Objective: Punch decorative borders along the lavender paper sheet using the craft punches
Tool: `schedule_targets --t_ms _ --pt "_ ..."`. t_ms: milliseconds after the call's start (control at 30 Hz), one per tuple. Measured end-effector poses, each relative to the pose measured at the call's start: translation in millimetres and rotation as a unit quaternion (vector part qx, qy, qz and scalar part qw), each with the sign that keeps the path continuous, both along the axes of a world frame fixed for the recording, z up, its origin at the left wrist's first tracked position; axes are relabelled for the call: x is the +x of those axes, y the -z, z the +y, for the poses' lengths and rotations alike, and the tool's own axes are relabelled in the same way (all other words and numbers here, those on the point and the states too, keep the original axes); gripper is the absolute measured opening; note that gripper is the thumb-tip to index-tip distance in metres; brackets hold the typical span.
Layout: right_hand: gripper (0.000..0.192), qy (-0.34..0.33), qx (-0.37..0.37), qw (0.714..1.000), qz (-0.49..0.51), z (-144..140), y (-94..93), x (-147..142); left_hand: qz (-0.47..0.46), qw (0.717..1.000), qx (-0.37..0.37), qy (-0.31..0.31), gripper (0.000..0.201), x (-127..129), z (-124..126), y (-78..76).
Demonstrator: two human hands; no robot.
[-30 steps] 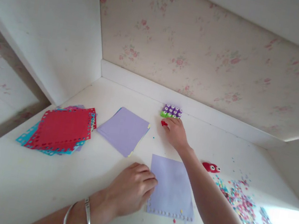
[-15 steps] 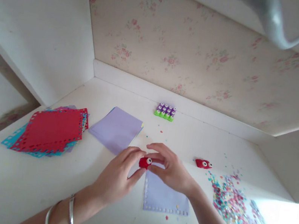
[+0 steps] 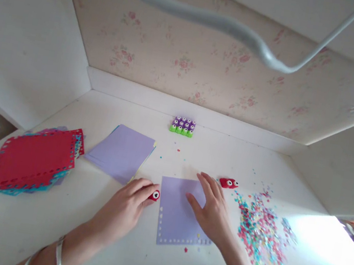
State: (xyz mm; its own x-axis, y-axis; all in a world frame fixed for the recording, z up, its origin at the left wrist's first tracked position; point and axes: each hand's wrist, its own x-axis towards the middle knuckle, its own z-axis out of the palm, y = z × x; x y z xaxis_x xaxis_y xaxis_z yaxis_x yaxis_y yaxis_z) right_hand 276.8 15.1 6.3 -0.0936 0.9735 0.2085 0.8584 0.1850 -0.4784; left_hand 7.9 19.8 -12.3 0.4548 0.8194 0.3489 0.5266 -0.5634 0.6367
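My left hand [image 3: 123,209] is closed around a small red paper punch [image 3: 154,195] with a white and black button on top, at the left edge of a lavender sheet of paper [image 3: 178,205]. Square holes run along part of the sheet's left side and its bottom edge. Over the sheet's right part my right hand [image 3: 213,211] lies with its fingers stretched out and nothing in it. Whether its fingertips press on the paper, I cannot tell. Beyond that hand stand more red punches [image 3: 228,183], side by side.
Punched red sheets [image 3: 39,157] and blue ones lie piled at the left. Beside them is a stack of lavender sheets [image 3: 123,148]. Purple and green punches [image 3: 183,126] stand in rows near the wall. Colourful paper bits [image 3: 264,233] are scattered at the right. A pale cable [image 3: 216,21] crosses above.
My hands have moved apart. The red punch, between both hands before, is now in my left hand alone, lower and further left. My right hand has opened over the lavender sheet. The view has shifted.
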Motion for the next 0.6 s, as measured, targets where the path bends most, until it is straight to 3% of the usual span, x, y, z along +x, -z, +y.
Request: schedule_targets --t_ms 133,233,467,600 --pt "0.075 0.052 -0.024 0.992 -0.115 0 20.4 31 0.002 1.0 -0.021 0.003 0.025 0 2 -2.2" --pt "0.068 0.05 -0.01 0.993 -0.106 -1 26.6 37 0.003 0.999 -0.036 0.01 0.021 1 2 -4.1" --pt "0.047 0.067 0.02 0.997 -0.038 -2 19.7 36 0.014 1.0 -0.022 0.012 0.024 2 2 -2.4" --pt "0.058 0.091 0.028 0.992 -0.088 -3 19.8 37 0.007 1.0 -0.023 0.013 0.022 3 2 -2.5"
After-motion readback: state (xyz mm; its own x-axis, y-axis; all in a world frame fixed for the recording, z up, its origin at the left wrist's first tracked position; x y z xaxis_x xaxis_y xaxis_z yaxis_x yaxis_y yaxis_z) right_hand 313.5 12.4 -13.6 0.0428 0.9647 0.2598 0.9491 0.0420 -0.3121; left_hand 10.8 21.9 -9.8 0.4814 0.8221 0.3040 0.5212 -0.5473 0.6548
